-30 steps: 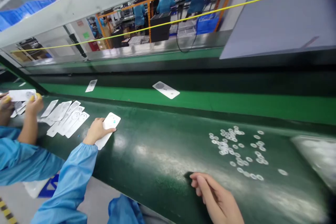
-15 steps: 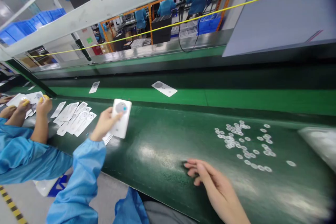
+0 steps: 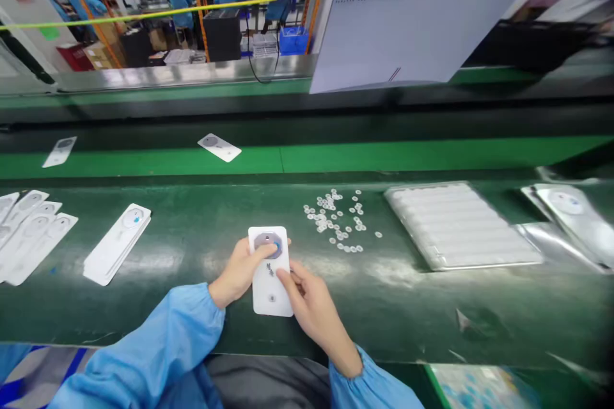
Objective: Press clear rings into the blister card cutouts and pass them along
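White card (image 3: 265,285), gripped between left hand (image 3: 239,273), right hand (image 3: 311,301)

Counter (image 3: 201,217): we see pale glare patches
Green strip (image 3: 407,153): we find shadow behind it
Far right: we get blur

On the glossy green desk (image 3: 412,307), it's fanned cards (image 3: 36,239) out left, a stack of white cards (image 3: 115,246) near them, small pale rings (image 3: 322,220) scattered past the middle, then a ribbed white pack (image 3: 465,223), more cards (image 3: 570,211) far right! Behind, the green strip (image 3: 384,156) carries one left-hand card (image 3: 60,152) and a second card (image 3: 219,147).
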Action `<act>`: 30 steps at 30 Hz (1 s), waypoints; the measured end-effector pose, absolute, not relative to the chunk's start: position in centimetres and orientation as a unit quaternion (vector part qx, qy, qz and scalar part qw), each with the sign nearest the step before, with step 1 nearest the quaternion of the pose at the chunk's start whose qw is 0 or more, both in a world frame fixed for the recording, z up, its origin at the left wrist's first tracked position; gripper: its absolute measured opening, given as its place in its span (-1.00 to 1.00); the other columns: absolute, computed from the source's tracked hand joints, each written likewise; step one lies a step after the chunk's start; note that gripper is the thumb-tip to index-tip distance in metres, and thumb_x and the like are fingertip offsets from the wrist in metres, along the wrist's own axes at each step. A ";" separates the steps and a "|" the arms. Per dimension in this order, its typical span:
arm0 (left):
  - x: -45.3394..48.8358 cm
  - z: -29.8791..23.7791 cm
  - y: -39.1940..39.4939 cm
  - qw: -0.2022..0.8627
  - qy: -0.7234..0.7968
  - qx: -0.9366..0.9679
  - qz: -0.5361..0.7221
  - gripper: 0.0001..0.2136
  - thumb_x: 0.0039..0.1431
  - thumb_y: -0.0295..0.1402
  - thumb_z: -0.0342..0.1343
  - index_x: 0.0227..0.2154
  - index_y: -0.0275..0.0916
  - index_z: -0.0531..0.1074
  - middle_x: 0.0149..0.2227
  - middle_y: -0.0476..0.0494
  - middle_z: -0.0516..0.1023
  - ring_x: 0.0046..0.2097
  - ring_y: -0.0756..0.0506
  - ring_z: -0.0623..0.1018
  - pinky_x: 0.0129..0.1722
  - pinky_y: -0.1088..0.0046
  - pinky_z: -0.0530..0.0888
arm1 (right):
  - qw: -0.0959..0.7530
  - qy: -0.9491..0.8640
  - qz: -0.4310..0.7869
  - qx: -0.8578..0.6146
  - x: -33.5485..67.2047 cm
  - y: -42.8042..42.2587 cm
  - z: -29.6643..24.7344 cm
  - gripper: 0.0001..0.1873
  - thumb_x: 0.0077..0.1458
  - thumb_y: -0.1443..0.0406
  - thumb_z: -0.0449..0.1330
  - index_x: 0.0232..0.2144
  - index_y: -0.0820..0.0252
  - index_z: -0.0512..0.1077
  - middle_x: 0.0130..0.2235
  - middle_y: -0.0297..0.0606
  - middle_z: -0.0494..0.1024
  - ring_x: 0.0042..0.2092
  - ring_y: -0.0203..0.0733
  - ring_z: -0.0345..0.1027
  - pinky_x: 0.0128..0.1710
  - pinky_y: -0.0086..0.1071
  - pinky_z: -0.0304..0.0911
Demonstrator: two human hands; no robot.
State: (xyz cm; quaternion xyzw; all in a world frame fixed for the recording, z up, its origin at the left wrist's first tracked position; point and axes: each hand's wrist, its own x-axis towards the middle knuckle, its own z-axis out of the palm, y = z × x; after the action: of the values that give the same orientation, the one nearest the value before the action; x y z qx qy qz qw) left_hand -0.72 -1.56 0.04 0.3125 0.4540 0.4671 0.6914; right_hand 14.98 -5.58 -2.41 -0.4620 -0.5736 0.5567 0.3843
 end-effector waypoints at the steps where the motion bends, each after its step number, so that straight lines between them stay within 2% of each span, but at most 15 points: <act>1: -0.7 0.1 -1.5 0.688 0.459 0.318 0.463 -0.66 -0.02 -0.23 0.38 -0.21 -0.36 0.65 -0.23 -0.26 0.70 -0.25 -0.12 0.62 -0.24 0.45 0.50 | 0.374 -0.585 0.550 -0.465 15.0 -5.6 -2.3 -0.51 0.39 -0.02 0.08 0.03 0.24 0.52 -0.41 -0.23 0.62 -0.43 -0.13 0.48 -0.48 -0.37 0.36; 4: -0.4 0.2 -1.7 0.667 0.484 0.331 0.460 -0.70 -0.04 -0.27 0.37 -0.26 -0.35 0.64 -0.28 -0.24 0.70 -0.29 -0.15 0.63 -0.31 0.42 0.50 | 0.386 -0.599 0.493 -0.499 15.4 -5.8 -1.5 -0.56 0.41 0.03 0.07 0.04 0.21 0.52 -0.28 -0.15 0.67 -0.36 -0.10 0.55 -0.42 -0.34 0.46; 8: -0.2 -0.1 -1.9 0.625 0.511 0.362 0.466 -0.84 -0.01 -0.33 0.32 -0.37 -0.31 0.59 -0.43 -0.11 0.63 -0.39 -0.09 0.58 -0.40 0.47 0.45 | 0.472 -0.648 0.275 -0.531 15.7 -5.7 -0.3 -0.73 0.41 0.22 0.09 0.01 0.12 0.54 -0.06 -0.09 0.66 -0.09 -0.04 0.60 -0.16 -0.26 0.54; 10: -0.2 -0.3 -2.0 0.609 0.519 0.381 0.463 -0.87 0.02 -0.33 0.32 -0.43 -0.29 0.56 -0.48 -0.04 0.56 -0.45 -0.04 0.51 -0.46 0.51 0.40 | 0.460 -0.711 0.192 -0.496 15.7 -5.2 -0.2 -0.71 0.39 0.33 0.10 0.05 0.07 0.54 -0.05 -0.11 0.64 -0.05 -0.05 0.57 -0.06 -0.23 0.52; 12: -0.2 -0.5 -2.1 0.607 0.520 0.386 0.461 -0.86 0.05 -0.30 0.32 -0.42 -0.28 0.55 -0.47 -0.03 0.55 -0.45 -0.02 0.49 -0.47 0.52 0.38 | 0.420 -0.762 0.138 -0.472 15.7 -4.6 -0.4 -0.65 0.38 0.39 0.08 0.09 0.05 0.54 -0.06 -0.10 0.62 -0.09 -0.06 0.56 -0.07 -0.22 0.52; 14: -0.4 -0.5 -2.2 0.615 0.514 0.381 0.461 -0.82 0.07 -0.26 0.33 -0.39 -0.27 0.56 -0.44 -0.04 0.56 -0.43 -0.03 0.49 -0.45 0.50 0.39 | 0.381 -0.793 0.098 -0.465 15.7 -3.9 -0.7 -0.60 0.39 0.41 0.04 0.12 0.05 0.53 -0.09 -0.10 0.60 -0.15 -0.10 0.55 -0.18 -0.27 0.53; 18: -0.8 -0.6 -2.2 0.664 0.472 0.369 0.447 -0.77 0.08 -0.18 0.31 -0.39 -0.27 0.56 -0.45 -0.06 0.54 -0.45 -0.04 0.48 -0.46 0.49 0.37 | 0.344 -0.821 0.046 -0.453 16.1 -3.3 -0.8 -0.68 0.40 0.38 0.08 0.05 0.09 0.57 -0.12 -0.12 0.62 -0.19 -0.13 0.55 -0.26 -0.32 0.51; 22: -1.1 -0.7 -2.2 0.688 0.457 0.357 0.437 -0.72 0.10 -0.13 0.25 -0.48 -0.28 0.53 -0.51 -0.05 0.50 -0.48 -0.02 0.42 -0.49 0.49 0.31 | 0.349 -0.817 0.084 -0.451 16.1 -3.2 -0.6 -0.74 0.40 0.39 0.08 -0.08 0.11 0.57 -0.14 -0.15 0.63 -0.16 -0.11 0.56 -0.18 -0.29 0.51; 26: -1.0 -0.9 -2.1 0.692 0.463 0.351 0.428 -0.71 0.09 -0.13 0.26 -0.53 -0.27 0.49 -0.55 -0.01 0.46 -0.51 0.00 0.39 -0.51 0.50 0.27 | 0.380 -0.763 0.198 -0.484 15.2 -3.0 -0.8 -0.75 0.42 0.32 0.05 -0.19 0.11 0.53 -0.20 -0.15 0.59 -0.18 -0.12 0.52 -0.17 -0.28 0.48; 28: -1.0 -1.0 -2.1 0.695 0.467 0.332 0.435 -0.72 0.07 -0.12 0.29 -0.49 -0.27 0.52 -0.55 -0.02 0.50 -0.51 -0.02 0.42 -0.50 0.49 0.30 | 0.411 -0.702 0.296 -0.500 14.7 -2.6 -0.7 -0.76 0.40 0.24 0.07 -0.27 0.12 0.50 -0.25 -0.17 0.56 -0.23 -0.14 0.48 -0.25 -0.31 0.45; 30: -1.0 -1.1 -2.0 0.712 0.462 0.299 0.436 -0.71 0.03 -0.11 0.31 -0.41 -0.28 0.58 -0.50 -0.07 0.58 -0.47 -0.07 0.51 -0.44 0.46 0.39 | 0.454 -0.604 0.409 -0.512 15.0 -2.5 -0.3 -0.75 0.36 0.14 0.14 -0.31 0.13 0.47 -0.38 -0.25 0.48 -0.37 -0.21 0.39 -0.43 -0.37 0.35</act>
State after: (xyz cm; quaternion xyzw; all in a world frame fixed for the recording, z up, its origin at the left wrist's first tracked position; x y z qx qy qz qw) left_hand -0.96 -2.02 -1.08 0.2986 0.4624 0.4365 0.7117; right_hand 14.96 -2.50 -0.33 -0.5122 -0.6040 0.4086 0.4537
